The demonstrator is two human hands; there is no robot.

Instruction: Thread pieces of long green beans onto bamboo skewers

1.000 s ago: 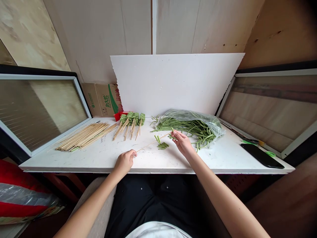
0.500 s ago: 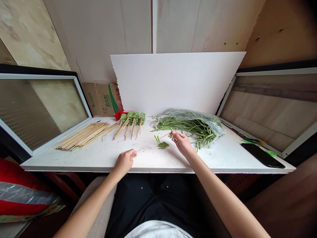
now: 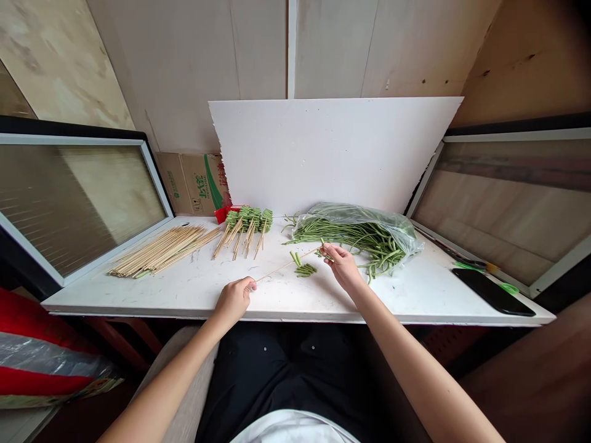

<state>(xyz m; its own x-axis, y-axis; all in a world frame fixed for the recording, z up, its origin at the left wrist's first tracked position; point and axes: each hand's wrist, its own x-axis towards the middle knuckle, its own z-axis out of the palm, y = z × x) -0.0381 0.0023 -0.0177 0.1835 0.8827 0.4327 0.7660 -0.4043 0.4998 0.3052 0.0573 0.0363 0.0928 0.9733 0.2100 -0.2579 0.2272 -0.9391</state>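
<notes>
**A bean piece meets the tip of a thin stick**

Nearest, above dark trousers [image 3: 286,369], the left hand [image 3: 234,299] grips the near end of a thin stick [image 3: 279,269], its fingers closed. The stick slants up and away to the right hand [image 3: 341,266], whose fingers pinch a short green bean piece [image 3: 322,241] at the far tip. The step looks like threading; how far the stick has entered is too small to tell. The next move, I judge, calls for a steady left grip and a straight, gentle push — with the right fingertips clear of the point.

Under the stick, cut bean pieces [image 3: 305,270] lie on the white table [image 3: 277,307], its top marked with specks and scuffs. A dark phone-like slab [image 3: 492,290] lies near the right end, and bare sticks [image 3: 161,252] lie in a heap at the left. Farther back sit filled skewers [image 3: 249,218] and long beans [image 3: 332,232] spilling from a clear plastic bag [image 3: 364,213].

Behind stand a white board [image 3: 332,154], a cardboard box [image 3: 189,184] and the pale panelled wall [image 3: 258,49].
</notes>
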